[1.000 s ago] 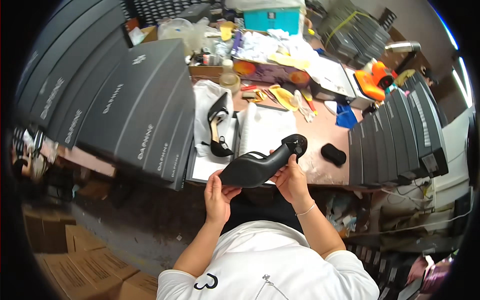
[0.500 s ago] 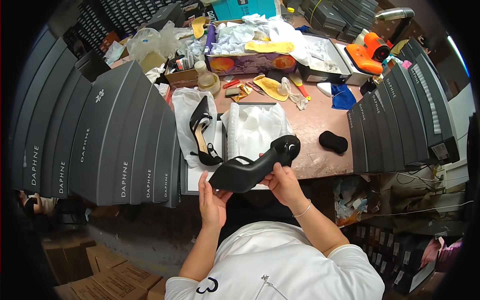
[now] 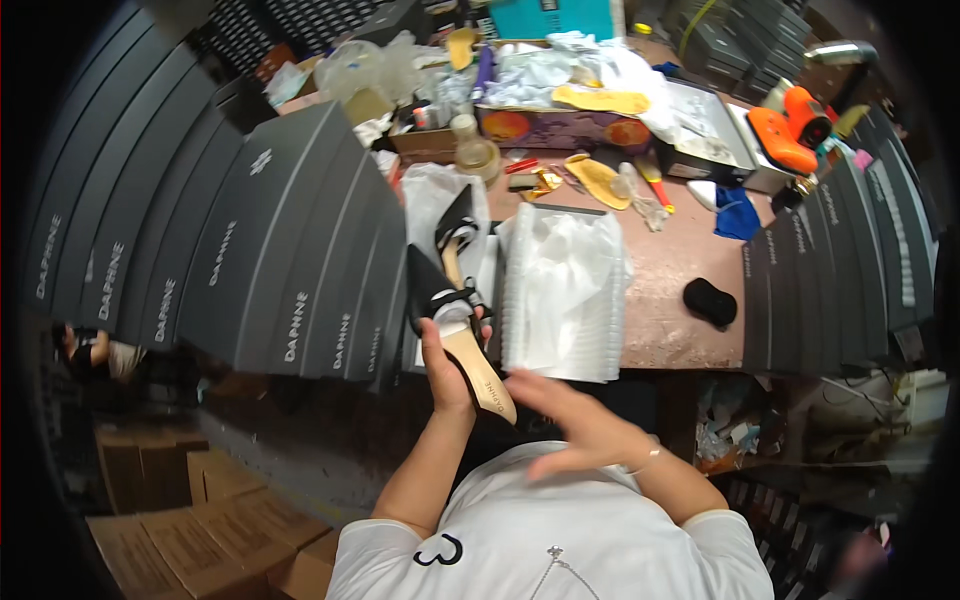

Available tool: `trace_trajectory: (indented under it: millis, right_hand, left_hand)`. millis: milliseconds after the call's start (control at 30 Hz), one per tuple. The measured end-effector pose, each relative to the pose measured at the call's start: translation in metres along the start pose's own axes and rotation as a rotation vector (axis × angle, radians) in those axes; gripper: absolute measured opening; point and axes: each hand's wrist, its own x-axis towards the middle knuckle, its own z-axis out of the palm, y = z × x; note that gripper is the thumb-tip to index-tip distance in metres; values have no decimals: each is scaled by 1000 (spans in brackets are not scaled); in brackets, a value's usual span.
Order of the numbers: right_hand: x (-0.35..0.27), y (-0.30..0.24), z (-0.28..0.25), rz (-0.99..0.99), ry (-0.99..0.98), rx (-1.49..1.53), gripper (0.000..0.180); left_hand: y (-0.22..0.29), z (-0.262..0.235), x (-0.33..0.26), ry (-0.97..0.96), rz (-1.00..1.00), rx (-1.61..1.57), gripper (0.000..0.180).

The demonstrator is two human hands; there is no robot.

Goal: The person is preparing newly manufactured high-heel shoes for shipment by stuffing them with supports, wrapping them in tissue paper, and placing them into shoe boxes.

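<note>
Fingers of the left hand (image 3: pixel 450 378) were wrapped around the middle of a black, pointed-toe shoe with a beige insole (image 3: pixel 466 345), which was held tilted at the near edge of a worn pinkish tabletop (image 3: pixel 675 335), insole up and toe away from the body. The right hand (image 3: pixel 575 420) was spread open near the heel end, with nothing in its grasp; it was blurred, so whether its fingertips touched the shoe could not be told. Just beyond lay a second black, pointed-toe shoe (image 3: pixel 456 212) on thin white tissue paper (image 3: pixel 420 185). Crinkled white wrapping (image 3: pixel 565 285) lay to the right, and farther right a black pad with rounded ends (image 3: pixel 710 302).
</note>
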Motion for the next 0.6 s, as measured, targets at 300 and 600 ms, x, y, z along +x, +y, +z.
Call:
trace_trajectory:
  millis: [300,600]
  right_hand:
    - [-80,58,-63,42,565,706,57]
    - [-158,48,-78,-93,1079,822,84]
  left_hand:
    - [-2,81,82,-625,184,1068,59]
    - [-30,182,158,-841,601,1283,19]
